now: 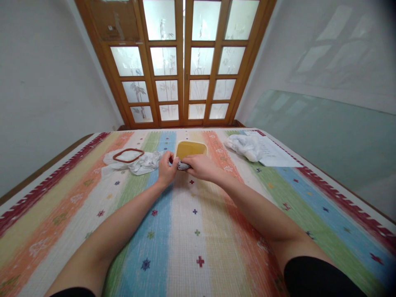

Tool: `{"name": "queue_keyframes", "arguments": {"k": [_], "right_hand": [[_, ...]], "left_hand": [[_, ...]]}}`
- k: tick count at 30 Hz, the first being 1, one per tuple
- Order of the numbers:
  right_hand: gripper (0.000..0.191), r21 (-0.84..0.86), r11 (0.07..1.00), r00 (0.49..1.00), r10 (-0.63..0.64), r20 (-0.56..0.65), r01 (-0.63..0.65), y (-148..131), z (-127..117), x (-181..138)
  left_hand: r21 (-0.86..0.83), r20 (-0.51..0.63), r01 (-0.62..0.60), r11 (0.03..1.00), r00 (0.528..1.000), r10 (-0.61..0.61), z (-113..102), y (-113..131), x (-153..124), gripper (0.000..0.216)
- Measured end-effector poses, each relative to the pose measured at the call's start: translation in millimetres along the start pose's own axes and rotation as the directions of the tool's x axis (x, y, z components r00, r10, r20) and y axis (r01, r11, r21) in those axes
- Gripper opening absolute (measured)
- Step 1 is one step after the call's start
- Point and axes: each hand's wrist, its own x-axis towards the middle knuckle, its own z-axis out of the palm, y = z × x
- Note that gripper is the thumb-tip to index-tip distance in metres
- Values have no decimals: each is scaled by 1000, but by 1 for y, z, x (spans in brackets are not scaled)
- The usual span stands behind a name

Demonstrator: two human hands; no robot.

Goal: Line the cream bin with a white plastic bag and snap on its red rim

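At the table's far middle, a small grey-and-white bundle [183, 166] with a patterned or crinkled surface sits between my hands. The fingers of my left hand [168, 168] are pinched at its left end. My right hand [199, 166] curls over it from the right, fingers closed and partly covering it. What the bundle is I cannot make out. Just behind it lies a rounded rectangular container [192, 149] with a pale rim and mustard-yellow inside. My hands hide its front edge.
On the left, a reddish-brown rounded ring [128, 161] lies on a crumpled white plastic bag [145, 163]. Another crumpled white bag [244, 147] rests on the right by printed paper sheets [278, 152]. A striped cloth [185, 239] covers the table. Wooden glazed doors [185, 78] stand behind.
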Motion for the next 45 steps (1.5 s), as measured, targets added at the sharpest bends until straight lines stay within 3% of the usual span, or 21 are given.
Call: {"name": "queue_keyframes", "arguments": {"k": [6,12,21,24,32,39,42,45], "right_hand": [[9,147,989,998,-33,57,24,-8,-16,-4],[24,284,959,987,-33,155,-13,-4,-3,-1],[39,69,980,933,154,326,-186,5,19,6],[45,98,966,924,195,329,-238,12,30,10],[39,211,941,939,201,278,-264,15,48,17],[50,177,940,929,232,290,-290,10,42,17],[54,120,961,928,202,315,-250,2,28,15],[46,99,979,926,130,355,-176,-6,6,10]], "left_hand": [[-9,6,35,999,999,-35,-3,-7,3,28],[-24,52,31,999,998,-30,-3,-8,2,36],[94,159,-55,994,986,40,6,0,-10,36],[105,206,-102,989,975,79,9,0,-15,36],[88,216,-131,987,970,110,12,0,-17,35],[57,171,-88,994,982,77,8,-1,-12,34],[40,128,-57,998,990,51,5,-2,-9,35],[5,94,-6,1000,996,6,4,-2,-6,37]]}}
